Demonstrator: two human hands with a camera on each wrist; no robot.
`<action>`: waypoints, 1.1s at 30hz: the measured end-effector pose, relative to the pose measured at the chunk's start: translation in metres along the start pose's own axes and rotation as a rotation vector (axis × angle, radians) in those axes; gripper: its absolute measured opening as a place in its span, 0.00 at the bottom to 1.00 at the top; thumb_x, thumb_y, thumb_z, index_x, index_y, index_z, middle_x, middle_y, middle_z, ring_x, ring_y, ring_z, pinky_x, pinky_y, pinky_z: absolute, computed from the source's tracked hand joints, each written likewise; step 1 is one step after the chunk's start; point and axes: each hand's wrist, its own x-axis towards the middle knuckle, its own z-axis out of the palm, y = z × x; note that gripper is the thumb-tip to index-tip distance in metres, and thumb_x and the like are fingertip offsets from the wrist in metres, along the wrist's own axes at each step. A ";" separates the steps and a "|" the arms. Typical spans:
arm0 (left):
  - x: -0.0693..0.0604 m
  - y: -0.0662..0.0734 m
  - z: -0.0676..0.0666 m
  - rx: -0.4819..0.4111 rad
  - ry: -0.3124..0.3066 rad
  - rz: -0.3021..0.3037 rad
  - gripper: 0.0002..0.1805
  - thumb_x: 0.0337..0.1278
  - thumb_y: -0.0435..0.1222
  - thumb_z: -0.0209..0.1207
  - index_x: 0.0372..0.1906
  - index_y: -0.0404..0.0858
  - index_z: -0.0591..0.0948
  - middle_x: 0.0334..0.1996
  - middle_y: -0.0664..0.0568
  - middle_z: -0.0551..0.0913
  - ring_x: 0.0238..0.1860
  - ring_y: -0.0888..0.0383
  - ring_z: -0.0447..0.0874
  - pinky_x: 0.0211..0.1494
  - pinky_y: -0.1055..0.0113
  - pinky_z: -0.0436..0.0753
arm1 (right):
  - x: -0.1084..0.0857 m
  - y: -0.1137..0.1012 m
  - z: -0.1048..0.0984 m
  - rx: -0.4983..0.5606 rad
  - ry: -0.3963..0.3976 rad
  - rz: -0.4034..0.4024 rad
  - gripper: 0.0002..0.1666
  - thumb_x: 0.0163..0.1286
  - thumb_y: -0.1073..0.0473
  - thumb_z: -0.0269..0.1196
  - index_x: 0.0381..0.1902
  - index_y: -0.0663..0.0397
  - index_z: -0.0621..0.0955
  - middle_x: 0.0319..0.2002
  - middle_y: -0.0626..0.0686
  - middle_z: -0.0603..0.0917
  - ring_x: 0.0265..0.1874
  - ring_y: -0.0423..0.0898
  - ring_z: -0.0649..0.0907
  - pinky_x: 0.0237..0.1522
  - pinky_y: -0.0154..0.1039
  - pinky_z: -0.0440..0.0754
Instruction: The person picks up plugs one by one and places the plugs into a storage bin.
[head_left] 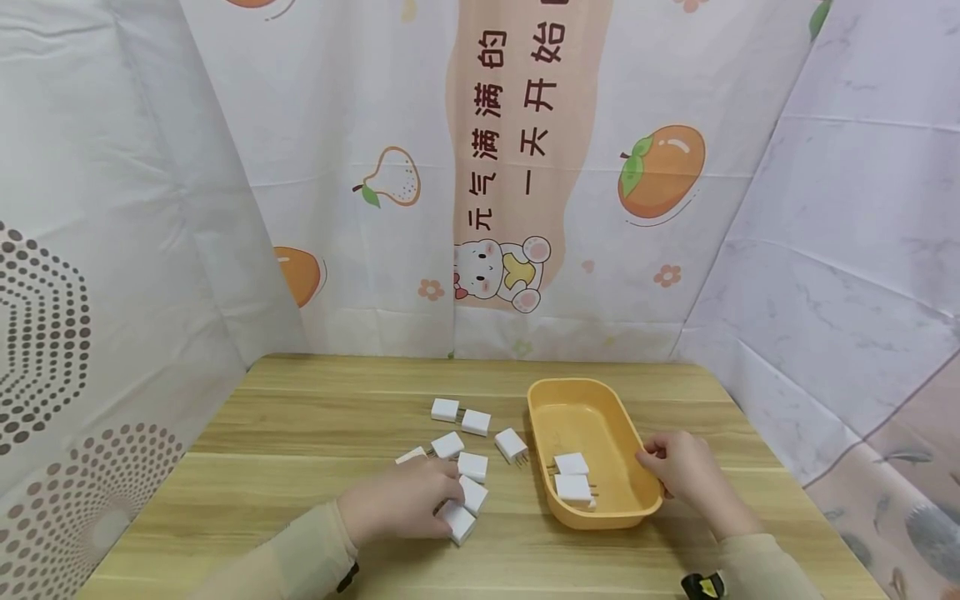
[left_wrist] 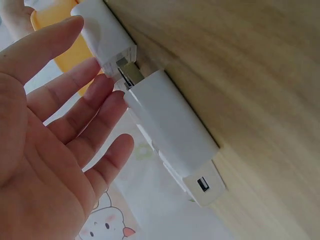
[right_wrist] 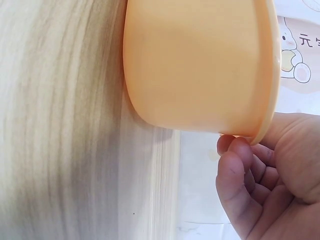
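Note:
My left hand (head_left: 408,500) is over a loose cluster of white charger plugs on the table. Its thumb and fingers, spread and slightly bent, are at the nearest charger plug (head_left: 456,522); in the left wrist view the thumb tip overlaps that plug (left_wrist: 105,35), and I cannot tell if it presses on it. Another charger plug (left_wrist: 170,122) with metal prongs lies right behind. My right hand (head_left: 686,475) pinches the right rim of a yellow plastic basket (head_left: 581,392), seen also from outside as a basket wall (right_wrist: 200,65). Several charger plugs (head_left: 573,488) lie in the basket's near left part.
More charger plugs, one (head_left: 512,446) between cluster and basket and a pair (head_left: 446,409) farther back, lie on the wooden table (head_left: 315,417). A printed curtain (head_left: 360,275) hangs behind the table, with cloth at both sides.

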 end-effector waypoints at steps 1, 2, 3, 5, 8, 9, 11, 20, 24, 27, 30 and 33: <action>0.000 0.001 0.000 -0.005 -0.002 -0.004 0.13 0.41 0.37 0.73 0.38 0.47 0.89 0.31 0.64 0.74 0.29 0.68 0.68 0.32 0.75 0.70 | 0.000 0.000 0.000 0.000 0.000 -0.001 0.04 0.67 0.63 0.68 0.32 0.58 0.86 0.21 0.47 0.81 0.11 0.44 0.77 0.15 0.39 0.77; -0.001 0.001 0.000 -0.004 -0.003 -0.007 0.13 0.41 0.37 0.73 0.38 0.47 0.89 0.32 0.64 0.74 0.29 0.68 0.68 0.33 0.74 0.71 | 0.000 0.000 0.000 0.000 0.000 -0.001 0.04 0.67 0.63 0.68 0.32 0.58 0.86 0.21 0.47 0.81 0.11 0.44 0.77 0.15 0.39 0.77; -0.001 0.002 0.001 -0.003 -0.005 -0.012 0.13 0.40 0.37 0.73 0.38 0.48 0.89 0.32 0.64 0.74 0.30 0.68 0.69 0.33 0.74 0.71 | 0.000 0.000 0.000 0.000 0.000 -0.003 0.04 0.67 0.63 0.68 0.32 0.58 0.86 0.21 0.47 0.81 0.11 0.44 0.77 0.15 0.39 0.77; -0.001 0.003 0.002 0.014 -0.009 -0.021 0.14 0.39 0.37 0.73 0.38 0.48 0.89 0.33 0.64 0.74 0.30 0.68 0.69 0.34 0.74 0.71 | 0.000 0.000 0.000 -0.002 0.003 -0.005 0.04 0.67 0.63 0.68 0.32 0.58 0.86 0.21 0.47 0.81 0.11 0.44 0.77 0.15 0.39 0.77; 0.000 0.004 0.004 0.047 -0.010 -0.026 0.15 0.37 0.36 0.73 0.38 0.49 0.89 0.33 0.64 0.74 0.31 0.67 0.69 0.35 0.73 0.72 | 0.000 0.001 0.000 -0.004 0.007 -0.006 0.04 0.67 0.62 0.68 0.32 0.57 0.86 0.21 0.47 0.81 0.11 0.44 0.78 0.15 0.39 0.78; 0.000 0.004 0.005 0.059 -0.009 -0.025 0.15 0.37 0.36 0.73 0.38 0.49 0.89 0.33 0.64 0.74 0.31 0.68 0.69 0.35 0.73 0.72 | 0.000 0.001 0.000 -0.004 0.006 -0.006 0.04 0.67 0.62 0.68 0.32 0.57 0.86 0.21 0.47 0.81 0.11 0.44 0.78 0.15 0.39 0.78; 0.001 0.005 0.007 0.081 -0.004 -0.021 0.16 0.35 0.36 0.73 0.37 0.50 0.89 0.33 0.64 0.74 0.31 0.68 0.69 0.36 0.73 0.72 | 0.000 0.001 0.000 -0.003 0.002 -0.002 0.04 0.67 0.62 0.68 0.32 0.57 0.86 0.21 0.47 0.81 0.11 0.44 0.78 0.15 0.39 0.78; 0.003 0.004 0.011 0.146 -0.005 -0.005 0.14 0.34 0.39 0.75 0.33 0.51 0.88 0.31 0.66 0.73 0.32 0.68 0.69 0.40 0.72 0.74 | 0.000 0.000 -0.001 0.007 -0.003 -0.004 0.04 0.67 0.63 0.67 0.33 0.58 0.86 0.23 0.48 0.82 0.11 0.44 0.77 0.14 0.39 0.77; 0.005 0.004 0.012 0.118 -0.022 -0.030 0.14 0.34 0.40 0.77 0.33 0.51 0.89 0.31 0.67 0.75 0.32 0.69 0.70 0.41 0.71 0.75 | 0.000 0.000 -0.001 0.006 0.000 -0.004 0.04 0.67 0.63 0.67 0.33 0.58 0.86 0.22 0.48 0.82 0.11 0.44 0.77 0.15 0.39 0.78; 0.005 0.004 0.013 0.100 -0.024 -0.036 0.13 0.35 0.41 0.78 0.32 0.51 0.88 0.32 0.67 0.76 0.32 0.70 0.70 0.41 0.71 0.76 | -0.001 0.000 0.000 0.006 0.004 -0.003 0.04 0.67 0.63 0.67 0.33 0.58 0.86 0.22 0.48 0.82 0.10 0.44 0.77 0.14 0.39 0.77; 0.005 0.004 0.013 0.079 -0.026 -0.043 0.13 0.36 0.42 0.78 0.33 0.50 0.89 0.33 0.67 0.78 0.33 0.70 0.71 0.41 0.72 0.76 | -0.001 0.000 0.000 0.007 0.003 -0.003 0.04 0.67 0.63 0.67 0.32 0.58 0.86 0.21 0.48 0.81 0.10 0.44 0.77 0.14 0.38 0.77; 0.005 0.004 0.014 0.057 -0.032 -0.053 0.13 0.38 0.42 0.78 0.35 0.49 0.90 0.35 0.67 0.79 0.35 0.70 0.73 0.43 0.71 0.77 | -0.001 0.000 0.000 0.009 -0.001 -0.002 0.04 0.67 0.63 0.67 0.32 0.58 0.86 0.21 0.48 0.81 0.10 0.44 0.77 0.14 0.38 0.77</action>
